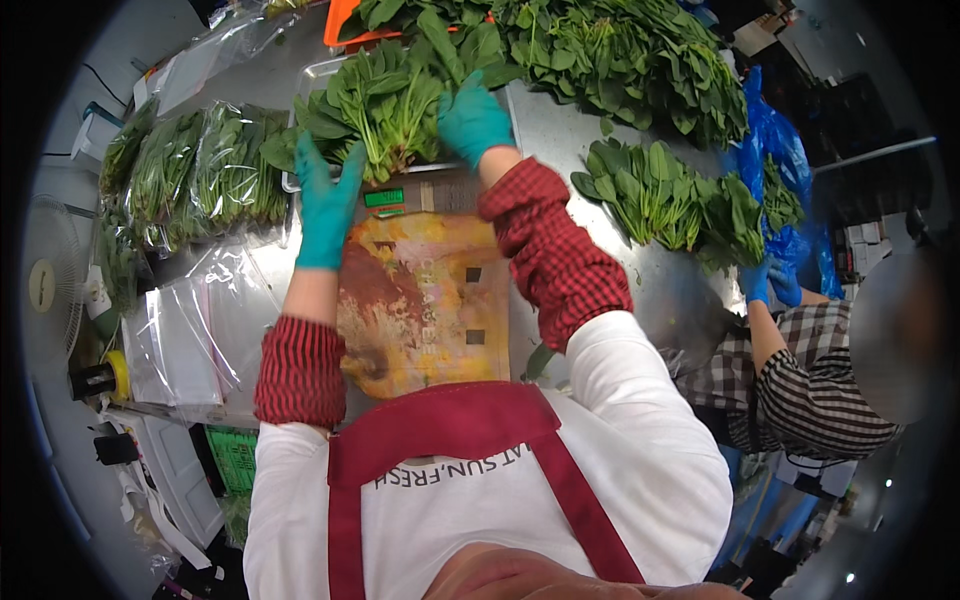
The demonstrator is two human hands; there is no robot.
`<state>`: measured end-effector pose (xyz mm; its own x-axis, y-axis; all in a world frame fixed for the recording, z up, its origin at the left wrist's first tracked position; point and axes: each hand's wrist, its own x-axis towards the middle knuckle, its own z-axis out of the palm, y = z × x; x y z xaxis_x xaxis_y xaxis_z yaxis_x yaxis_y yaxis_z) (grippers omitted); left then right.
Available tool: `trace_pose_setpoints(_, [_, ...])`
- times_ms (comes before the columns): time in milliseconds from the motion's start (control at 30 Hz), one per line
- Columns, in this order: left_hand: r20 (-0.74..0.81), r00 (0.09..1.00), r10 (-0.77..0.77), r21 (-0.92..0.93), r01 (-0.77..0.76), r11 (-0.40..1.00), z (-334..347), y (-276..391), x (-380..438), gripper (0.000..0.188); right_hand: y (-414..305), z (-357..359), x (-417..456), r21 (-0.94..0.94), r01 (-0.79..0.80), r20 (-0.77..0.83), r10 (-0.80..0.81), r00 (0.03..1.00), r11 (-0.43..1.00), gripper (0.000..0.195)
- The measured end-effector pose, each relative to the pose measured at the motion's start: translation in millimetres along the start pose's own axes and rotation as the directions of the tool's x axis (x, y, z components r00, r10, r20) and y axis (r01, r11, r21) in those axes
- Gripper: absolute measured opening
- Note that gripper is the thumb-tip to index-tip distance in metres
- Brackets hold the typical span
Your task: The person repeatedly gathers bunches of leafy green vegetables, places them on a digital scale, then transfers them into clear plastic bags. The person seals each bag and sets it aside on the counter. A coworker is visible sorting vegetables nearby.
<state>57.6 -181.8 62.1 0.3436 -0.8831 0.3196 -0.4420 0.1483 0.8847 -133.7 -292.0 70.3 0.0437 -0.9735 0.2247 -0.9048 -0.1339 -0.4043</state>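
A heap of leafy greens resembling spinach [382, 97] lies in a shallow metal tray [292, 176], stems pointing towards me. The tray sits on a scale with a lit green display [384, 198]. My left hand [324, 199], in a teal glove, is at the tray's near left corner, thumb and fingers spread, with nothing seen between them. At the heap's right side, my right hand [474, 120], gloved alike, reaches among large leaves. Its fingertips are partly hidden against the greens, so whether it grips a leaf is unclear.
Bagged greens [210, 165] stand left, with flat clear plastic bags [176, 345] nearer me. A large pile of greens [622, 60] fills the back right; a smaller bunch [660, 195] lies below it. A co-worker's blue-gloved hands [769, 281] are by a blue plastic bag [780, 165].
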Motion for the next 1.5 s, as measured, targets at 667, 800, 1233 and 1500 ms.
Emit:
trace_pose_setpoints(667, [0.743,0.648,0.168,0.181,-0.435,0.882,2.2,-10.0,-188.6,0.074,122.1,-38.0,-222.2,0.295,-0.204,0.198,0.149,0.969,0.933,0.026])
trace_pose_setpoints(800, [0.715,0.693,0.096,0.296,-0.424,0.856,24.2,-11.3,-206.7,0.080,157.3,-42.3,-237.8,0.411,-0.437,0.372,0.291,0.882,0.800,0.033])
trace_pose_setpoints(1233, [0.674,0.721,0.160,0.211,-0.395,0.894,17.1,-17.3,-194.2,0.076,137.5,-65.7,-140.3,0.637,-0.274,0.203,0.186,0.961,0.720,0.030])
trace_pose_setpoints(1500, [0.741,0.659,0.129,0.276,-0.473,0.837,9.5,-6.5,-185.5,0.078,255.4,-103.3,-152.9,0.011,-0.485,-0.545,0.412,0.730,0.875,0.031])
